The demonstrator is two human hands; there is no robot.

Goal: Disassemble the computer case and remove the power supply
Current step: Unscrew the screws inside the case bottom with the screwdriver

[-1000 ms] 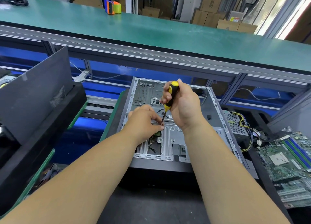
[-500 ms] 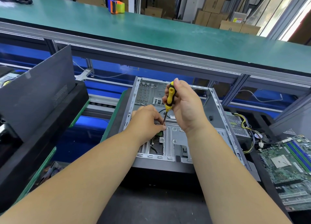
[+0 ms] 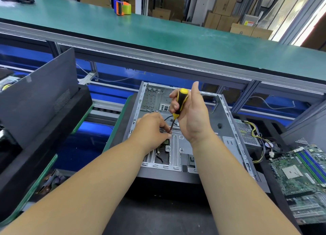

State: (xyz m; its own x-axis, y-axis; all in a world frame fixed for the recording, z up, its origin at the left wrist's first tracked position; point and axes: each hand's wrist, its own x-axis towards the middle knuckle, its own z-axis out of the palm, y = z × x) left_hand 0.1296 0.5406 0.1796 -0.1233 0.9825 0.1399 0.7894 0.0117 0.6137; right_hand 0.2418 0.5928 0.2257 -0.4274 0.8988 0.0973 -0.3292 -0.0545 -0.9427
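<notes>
Head: right hand grips screwdriver upright; left hand pinches shaft.

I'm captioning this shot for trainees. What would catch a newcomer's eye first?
The yellow-and-black screwdriver gripped in the right hand, tip down in the open case at centre, with the left hand at its tip. Then the green motherboard lying at far right.
</notes>
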